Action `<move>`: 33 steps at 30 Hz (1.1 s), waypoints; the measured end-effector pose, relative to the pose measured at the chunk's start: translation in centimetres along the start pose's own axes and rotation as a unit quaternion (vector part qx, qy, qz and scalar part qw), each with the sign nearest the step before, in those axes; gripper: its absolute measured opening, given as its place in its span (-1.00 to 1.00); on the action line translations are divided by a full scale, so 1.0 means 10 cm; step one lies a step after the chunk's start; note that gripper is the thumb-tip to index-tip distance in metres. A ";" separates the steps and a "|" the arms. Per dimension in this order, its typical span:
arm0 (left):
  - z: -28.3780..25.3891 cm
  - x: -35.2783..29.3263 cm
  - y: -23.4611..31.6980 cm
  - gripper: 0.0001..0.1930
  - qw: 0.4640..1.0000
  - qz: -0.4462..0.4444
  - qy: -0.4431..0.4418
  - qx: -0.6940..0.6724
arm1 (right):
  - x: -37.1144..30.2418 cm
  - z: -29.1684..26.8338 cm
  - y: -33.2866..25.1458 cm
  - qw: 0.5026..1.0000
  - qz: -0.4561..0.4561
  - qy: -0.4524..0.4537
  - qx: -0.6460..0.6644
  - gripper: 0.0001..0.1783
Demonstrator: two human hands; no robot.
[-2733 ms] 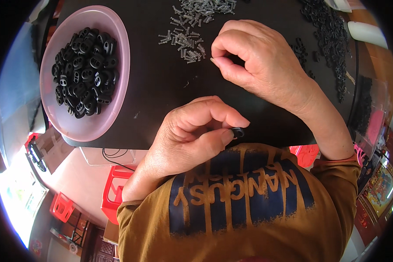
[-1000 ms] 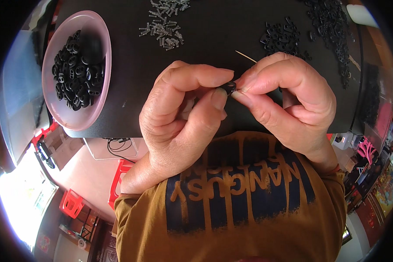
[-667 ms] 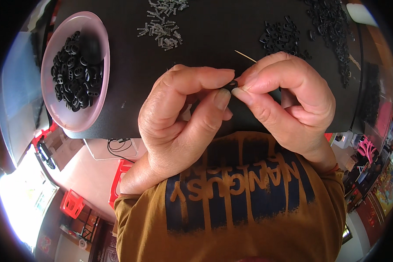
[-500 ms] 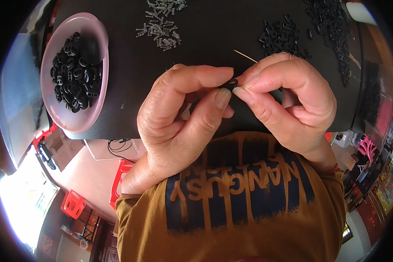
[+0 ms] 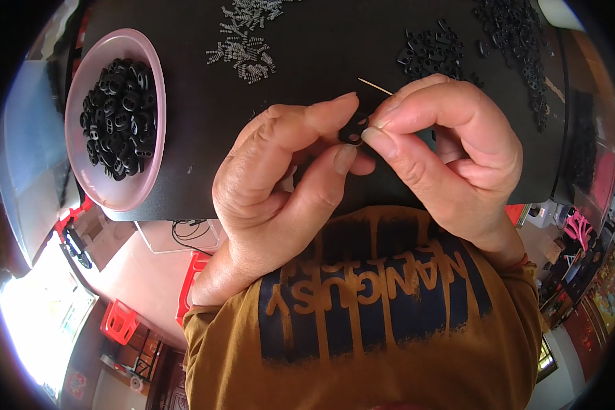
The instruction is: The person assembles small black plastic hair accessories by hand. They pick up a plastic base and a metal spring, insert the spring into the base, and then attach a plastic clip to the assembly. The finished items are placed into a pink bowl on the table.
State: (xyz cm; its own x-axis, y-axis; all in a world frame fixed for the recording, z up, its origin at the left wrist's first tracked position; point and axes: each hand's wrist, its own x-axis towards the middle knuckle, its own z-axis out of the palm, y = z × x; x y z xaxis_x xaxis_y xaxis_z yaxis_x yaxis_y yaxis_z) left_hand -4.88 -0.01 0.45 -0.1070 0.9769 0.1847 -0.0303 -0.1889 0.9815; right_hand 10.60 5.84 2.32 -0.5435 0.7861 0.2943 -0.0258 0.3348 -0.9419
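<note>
Head view: above the black table's (image 5: 198, 102) near side, the left hand (image 5: 270, 171) grips a small black two-holed plastic piece (image 5: 352, 132); the right hand (image 5: 461, 140), fingertips pinched against it, holds a thin pale stick (image 5: 374, 85).

Head view, single: wide fisheye, head-worn, facing down; left hand (image 5: 263, 174) and right hand (image 5: 475, 160) near, desk (image 5: 191, 102) beyond, shirt (image 5: 369, 372) at lower edge.

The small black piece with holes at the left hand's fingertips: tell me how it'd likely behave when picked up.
Pinched by the left hand, the small black piece with holes is probably stiff, since its holes look open, not squashed. It is likely light, being small and pierced. It might slip from a loose grip, as it offers little surface.
</note>
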 end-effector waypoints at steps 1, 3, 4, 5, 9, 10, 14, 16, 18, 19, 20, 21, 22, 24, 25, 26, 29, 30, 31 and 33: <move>0.00 0.01 0.01 -0.68 1.000 0.008 -0.006 0.019 | 0.00 -0.01 -0.01 1.000 0.010 0.003 0.010 -0.81; -0.04 0.03 0.01 -0.66 0.996 0.045 -0.032 0.069 | -0.01 -0.04 -0.02 0.999 0.042 0.003 0.031 -0.82; -0.05 0.05 0.01 -0.65 0.993 0.064 -0.045 0.094 | -0.01 -0.04 -0.03 0.996 0.067 0.013 0.057 -0.82; -0.05 0.05 0.00 -0.66 0.990 0.081 -0.047 0.109 | -0.01 -0.04 -0.04 0.992 0.091 0.023 0.084 -0.83; -0.05 0.09 -0.02 -0.71 0.970 0.151 -0.058 0.181 | -0.02 -0.07 -0.08 0.980 0.142 0.035 0.138 -0.86; -0.05 0.10 -0.01 -0.73 0.966 0.162 -0.061 0.193 | -0.03 -0.08 -0.08 0.978 0.150 0.032 0.143 -0.87; -0.04 0.12 0.00 -0.83 0.963 0.168 -0.067 0.201 | -0.04 -0.09 -0.08 0.974 0.174 0.028 0.145 -0.88; -0.02 0.12 0.01 -0.89 0.972 0.142 -0.067 0.177 | -0.04 -0.07 -0.08 0.974 0.174 0.035 0.143 -0.87; 0.00 0.09 0.01 -0.91 0.990 0.061 -0.060 0.110 | -0.04 -0.05 -0.07 0.974 0.163 0.051 0.147 -0.86; 0.02 0.08 0.01 -0.91 0.997 0.013 -0.050 0.058 | -0.05 -0.05 -0.07 0.976 0.161 0.045 0.141 -0.84; 0.04 0.06 0.02 -0.91 0.999 -0.035 -0.036 0.005 | -0.05 -0.07 -0.08 0.977 0.158 0.040 0.135 -0.82; 0.07 0.05 0.03 -0.91 0.994 -0.089 -0.015 -0.067 | -0.05 -0.08 -0.09 0.979 0.157 0.034 0.129 -0.80; 0.09 0.04 0.05 -0.90 0.980 -0.143 0.007 -0.138 | -0.05 -0.09 -0.09 0.981 0.150 0.034 0.116 -0.78; 0.10 0.05 0.05 -0.91 0.969 -0.174 0.010 -0.176 | -0.08 -0.10 -0.09 0.986 0.136 0.036 0.090 -0.74; 0.09 0.05 0.04 -0.92 0.965 -0.175 0.005 -0.192 | -0.08 -0.10 -0.09 0.989 0.115 0.031 0.084 -0.73; 0.09 0.05 0.04 -0.93 0.962 -0.177 0.001 -0.208 | -0.09 -0.10 -0.08 0.992 0.094 0.026 0.078 -0.71; 0.14 0.05 0.05 -0.92 0.964 -0.167 0.018 -0.207 | -0.11 -0.09 -0.05 0.996 0.067 0.021 0.061 -0.68; 0.15 0.05 0.05 -0.91 0.965 -0.168 0.015 -0.199 | -0.12 -0.10 -0.05 0.996 0.065 0.024 0.050 -0.68; 0.15 0.05 0.05 -0.91 0.967 -0.169 0.011 -0.192 | -0.13 -0.09 -0.06 0.995 0.075 0.030 0.052 -0.66; 0.12 0.04 0.05 -0.90 0.973 -0.168 -0.006 -0.161 | -0.14 -0.08 -0.07 0.994 0.087 0.037 0.059 -0.71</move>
State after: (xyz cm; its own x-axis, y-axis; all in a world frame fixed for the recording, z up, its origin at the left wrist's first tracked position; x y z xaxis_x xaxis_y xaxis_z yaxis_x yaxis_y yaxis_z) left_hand -3.69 0.37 1.05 -0.0255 0.9897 -0.1410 -0.3712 0.1216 0.9206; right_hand 12.02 4.90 2.67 -0.4859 0.8638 0.1329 -0.0370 0.1315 -0.9906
